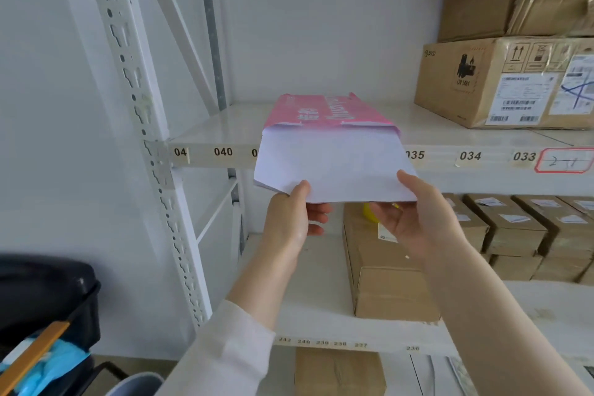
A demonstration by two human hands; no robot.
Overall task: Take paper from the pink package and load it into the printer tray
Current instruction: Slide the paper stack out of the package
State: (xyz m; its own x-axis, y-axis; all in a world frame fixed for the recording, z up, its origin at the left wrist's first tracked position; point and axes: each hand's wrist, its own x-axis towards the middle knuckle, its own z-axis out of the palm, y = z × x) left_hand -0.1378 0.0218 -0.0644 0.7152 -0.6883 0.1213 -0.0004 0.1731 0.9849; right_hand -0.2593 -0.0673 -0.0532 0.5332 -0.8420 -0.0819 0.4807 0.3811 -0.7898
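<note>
A: While the pink package lies flat on the upper shelf, with its open end toward the person, a stack of white paper sticks out of it over the shelf edge. Do you see who holds it?

B: Yes, both hands. The left hand grips the near left corner of the paper, thumb on top and the other fingers curled below. The right hand grips the near right corner in the same way, thumb on the top sheet and fingers under the stack.

A: Is the paper fully out of the package?

B: No, its far end is inside the pink wrapper. The near end hangs in the air in front of the number labels on the shelf edge.

A: What is around it?

B: A large cardboard box stands on the same shelf, well apart to the right. On the lower shelf, a long brown box lies under the hands, and small boxes are in rows to the right. I cannot see a printer tray in this view
</note>
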